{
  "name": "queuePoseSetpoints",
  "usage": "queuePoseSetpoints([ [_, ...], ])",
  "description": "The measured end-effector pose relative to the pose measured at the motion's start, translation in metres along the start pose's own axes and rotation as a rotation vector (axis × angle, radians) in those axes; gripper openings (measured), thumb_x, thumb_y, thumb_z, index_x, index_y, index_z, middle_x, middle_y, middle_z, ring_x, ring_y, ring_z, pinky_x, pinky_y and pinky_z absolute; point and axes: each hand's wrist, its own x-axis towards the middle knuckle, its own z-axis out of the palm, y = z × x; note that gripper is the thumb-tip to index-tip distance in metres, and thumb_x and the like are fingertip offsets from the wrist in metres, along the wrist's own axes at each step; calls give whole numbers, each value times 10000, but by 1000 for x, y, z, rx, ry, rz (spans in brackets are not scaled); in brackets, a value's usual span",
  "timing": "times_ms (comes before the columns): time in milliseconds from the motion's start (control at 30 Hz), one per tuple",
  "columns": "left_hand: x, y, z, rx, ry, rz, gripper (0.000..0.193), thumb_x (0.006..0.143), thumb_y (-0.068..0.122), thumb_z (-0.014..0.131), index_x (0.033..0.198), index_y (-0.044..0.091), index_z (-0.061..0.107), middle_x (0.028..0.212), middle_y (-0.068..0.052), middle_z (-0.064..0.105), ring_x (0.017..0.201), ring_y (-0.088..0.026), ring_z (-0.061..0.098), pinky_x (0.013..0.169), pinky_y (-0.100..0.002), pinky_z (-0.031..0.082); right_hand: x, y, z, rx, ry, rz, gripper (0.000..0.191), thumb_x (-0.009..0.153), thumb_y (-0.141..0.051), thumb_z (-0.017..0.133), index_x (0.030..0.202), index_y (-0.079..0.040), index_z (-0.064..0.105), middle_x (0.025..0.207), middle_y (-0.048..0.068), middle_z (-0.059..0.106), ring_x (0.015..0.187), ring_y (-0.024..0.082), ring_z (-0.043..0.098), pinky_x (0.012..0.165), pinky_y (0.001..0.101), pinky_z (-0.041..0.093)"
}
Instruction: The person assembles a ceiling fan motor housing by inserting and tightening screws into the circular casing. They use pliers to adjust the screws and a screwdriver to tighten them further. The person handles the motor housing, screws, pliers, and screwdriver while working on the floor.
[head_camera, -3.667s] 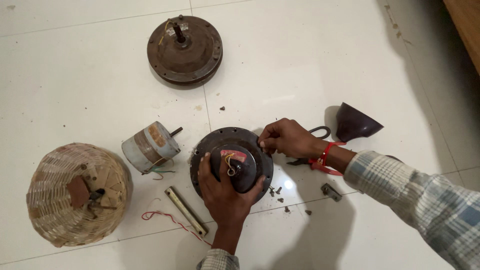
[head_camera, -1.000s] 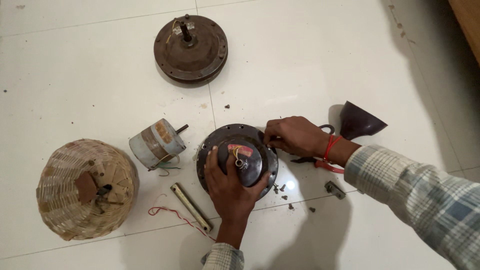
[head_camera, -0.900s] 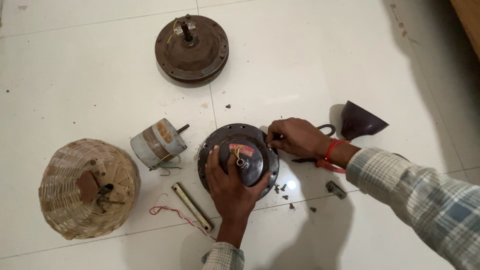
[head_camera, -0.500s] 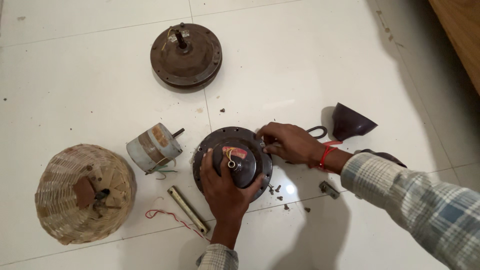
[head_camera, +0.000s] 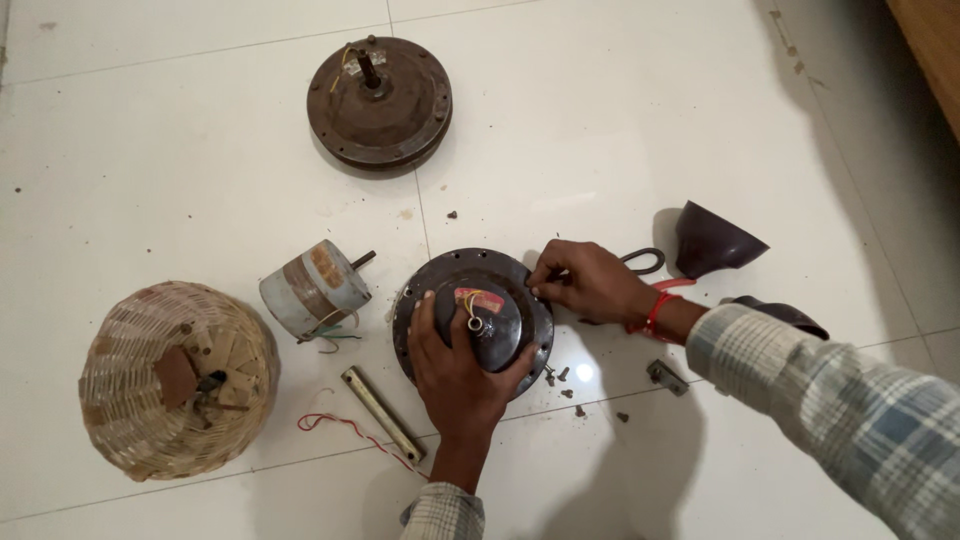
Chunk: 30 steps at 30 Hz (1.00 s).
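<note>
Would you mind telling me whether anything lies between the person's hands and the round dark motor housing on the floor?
Nothing visible does. The left hand already rests on the motor housing, and the right hand touches its upper right rim.

wicker basket (head_camera: 178, 380) | small motor (head_camera: 315, 288) | rusty disc (top) (head_camera: 380, 102) | dark cone (head_camera: 712, 241)

a round dark metal motor housing (head_camera: 473, 320) lies flat on the white tiled floor, yellow wires at its centre.
</note>
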Motion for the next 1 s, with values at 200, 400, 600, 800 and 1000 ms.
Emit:
queuePoseSetpoints([
  [200, 1, 0, 0, -5, 15, 29, 841, 632, 491, 932, 1245, 51, 560, 1452, -258, 454, 1348, -464, 460, 1138, -573, 407, -8, -8, 12, -20, 126, 154, 182, 862, -200, 776, 875, -45, 683, 814, 68, 737, 745, 193, 720, 688, 340, 565],
  [400, 1, -1, 0, -12, 14, 24, 860, 635, 493, 933, 1257, 36, 554, 1451, -273, 446, 1339, -471, 455, 1116, -568, 414, -8, -10, 19, -14, 124, 197, 255, 895, -222, 781, 842, -12, 645, 825, 94, 715, 777, 211, 721, 727, 349, 579],
  [600, -2, -5, 3, -9, 13, 10, 883, 633, 504, 928, 1280, 35, 553, 1456, -263, 447, 1345, -467, 457, 1107, -564, 422, -10, 4, 13, 306, -5, 126, 271, 863, -115, 765, 1050, -22, 592, 1047, 68, 674, 1037, 183, 730, 913, 337, 619],
  [800, -2, -3, 4, -11, 48, 14, 863, 662, 500, 924, 1277, 37, 534, 1465, -261, 445, 1346, -468, 467, 1112, -565, 429, -9, 2, 12, 274, -31, 190, 334, 908, -141, 722, 1205, -43, 606, 1104, 68, 691, 1084, 185, 711, 947, 327, 605],
  [1000, -2, -1, 1, -70, 23, -75, 861, 636, 475, 925, 1283, 30, 571, 1466, -241, 456, 1344, -458, 482, 1083, -541, 447, -8, -3, 16, 550, -129, 481, 457, 879, -114, 673, 1319, -76, 556, 1149, 61, 689, 1053, 189, 680, 882, 358, 592],
])
